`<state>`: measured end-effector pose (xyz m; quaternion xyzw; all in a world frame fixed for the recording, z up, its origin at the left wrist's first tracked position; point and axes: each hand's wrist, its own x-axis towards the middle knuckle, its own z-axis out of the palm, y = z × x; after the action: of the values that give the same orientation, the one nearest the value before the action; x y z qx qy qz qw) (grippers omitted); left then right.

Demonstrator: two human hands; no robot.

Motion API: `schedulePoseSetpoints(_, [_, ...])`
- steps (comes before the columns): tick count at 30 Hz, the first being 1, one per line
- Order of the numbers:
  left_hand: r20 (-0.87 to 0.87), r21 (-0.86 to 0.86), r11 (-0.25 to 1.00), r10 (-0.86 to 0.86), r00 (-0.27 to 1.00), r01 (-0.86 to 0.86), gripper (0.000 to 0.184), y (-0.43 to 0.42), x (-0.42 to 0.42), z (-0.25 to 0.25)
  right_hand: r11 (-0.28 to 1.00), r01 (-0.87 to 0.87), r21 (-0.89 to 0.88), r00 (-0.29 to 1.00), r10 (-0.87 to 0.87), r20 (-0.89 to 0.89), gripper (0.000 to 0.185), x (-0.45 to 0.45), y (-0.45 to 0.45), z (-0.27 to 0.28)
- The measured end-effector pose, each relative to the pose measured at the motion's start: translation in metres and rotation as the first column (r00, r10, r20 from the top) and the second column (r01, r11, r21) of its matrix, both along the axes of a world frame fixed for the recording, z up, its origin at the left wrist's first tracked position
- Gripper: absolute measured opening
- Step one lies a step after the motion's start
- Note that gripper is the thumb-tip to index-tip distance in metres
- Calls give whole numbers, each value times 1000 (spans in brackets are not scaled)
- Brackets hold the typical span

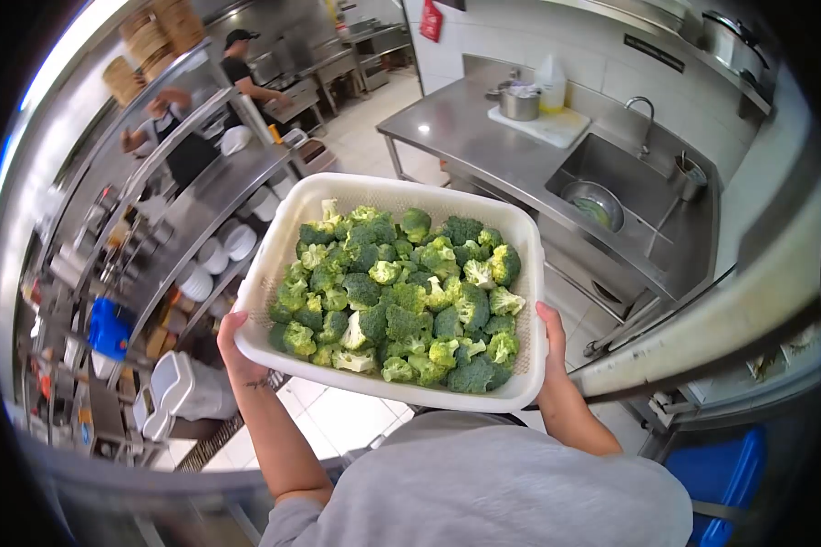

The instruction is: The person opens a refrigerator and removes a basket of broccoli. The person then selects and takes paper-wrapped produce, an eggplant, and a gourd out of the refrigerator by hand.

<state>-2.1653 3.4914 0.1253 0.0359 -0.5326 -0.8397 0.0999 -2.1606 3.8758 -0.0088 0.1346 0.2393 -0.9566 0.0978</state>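
Observation:
A white perforated basket full of broccoli florets is held out in front of my body, roughly level. My left hand grips its left end, with the fingers partly hidden behind the rim. On the right end, my right hand is closed round the side, its thumb along the outer wall. The florets are heaped loosely and lie within the rim.
A steel counter at the right has a sink with a metal bowl. Steel shelving with dishes runs along the left. Two people stand beyond it. A white bin is at lower left, a blue chair at lower right.

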Motion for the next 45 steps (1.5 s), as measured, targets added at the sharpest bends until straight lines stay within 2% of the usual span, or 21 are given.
schedulePoseSetpoints(4, [112,-120,992,-26,993,39,52,-30,-53,-24,990,141,-15,988,-142,-58,54,25,-27,-7])
schedulePoseSetpoints(11, [208,-69,916,-374,904,395,58,-28,-163,-46,901,434,-7,900,-434,-31,53,46,-82,-3])
schedulePoseSetpoints(20, [202,44,636,-761,617,770,53,-43,-237,-98,744,642,187,764,-642,-71,52,70,-121,-8])
schedulePoseSetpoints(23, [243,50,732,-669,703,679,42,-52,-223,-92,737,630,245,765,-643,-35,51,65,-118,3])
schedulePoseSetpoints(25, [247,61,742,-659,710,668,35,-54,-210,-78,816,564,130,826,-553,-109,52,64,-109,-10])
schedulePoseSetpoints(27, [87,-8,831,-554,828,557,41,-56,-211,-93,854,481,196,876,-473,-90,56,67,-94,-18])
schedulePoseSetpoints(29, [-62,98,922,-371,927,376,56,-72,-197,-105,666,491,561,827,-559,-61,61,88,-90,-20])
schedulePoseSetpoints(30, [151,-57,993,-92,984,101,64,-71,-188,-106,585,490,647,798,-600,-61,62,93,-84,-24])
schedulePoseSetpoints(32, [265,-73,997,43,963,-24,69,-86,-176,-127,398,472,787,733,-674,-98,64,117,-82,-19])
schedulePoseSetpoints(34, [342,-251,966,151,927,-65,54,-115,-161,-202,126,268,955,823,-546,-159,60,184,-91,-75])
schedulePoseSetpoints(35, [339,-377,907,-54,939,188,57,-153,-157,-280,1,118,993,888,-448,-105,58,244,-101,-112])
schedulePoseSetpoints(36, [370,-609,736,-66,927,295,26,-185,-128,-338,-115,2,993,922,-385,-46,55,310,-116,-172])
schedulePoseSetpoints(37, [565,-776,350,14,825,525,35,-167,-44,-333,-40,-170,985,944,-294,151,55,387,-132,-213])
schedulePoseSetpoints(38, [633,-774,43,82,770,632,34,-169,-21,-354,-138,-292,946,926,-290,243,55,450,-172,-261])
schedulePoseSetpoints(39, [622,-775,-184,-51,782,604,32,-181,5,-387,-235,-405,884,897,-288,334,55,513,-211,-304])
schedulePoseSetpoints(40, [769,-615,-277,-5,639,738,30,-164,33,-393,-35,-771,636,636,-95,766,43,574,-240,-282])
schedulePoseSetpoints(41, [885,-412,-379,49,462,829,29,-145,64,-396,-588,-667,457,425,203,882,38,641,-271,-264])
schedulePoseSetpoints(42, [955,-198,-473,103,277,859,29,-124,97,-395,-326,-831,451,390,235,890,38,716,-303,-262])
schedulePoseSetpoints(43, [983,-144,-462,38,182,875,31,-92,134,-380,527,-805,273,365,77,928,39,795,-328,-267])
schedulePoseSetpoints(44, [996,-81,-442,-18,82,893,32,-64,113,-377,939,-331,90,175,-33,984,41,838,-353,-273])
schedulePoseSetpoints(45, [988,-85,-432,-152,20,898,34,-36,134,-353,993,16,118,43,-119,992,43,914,-363,-263])
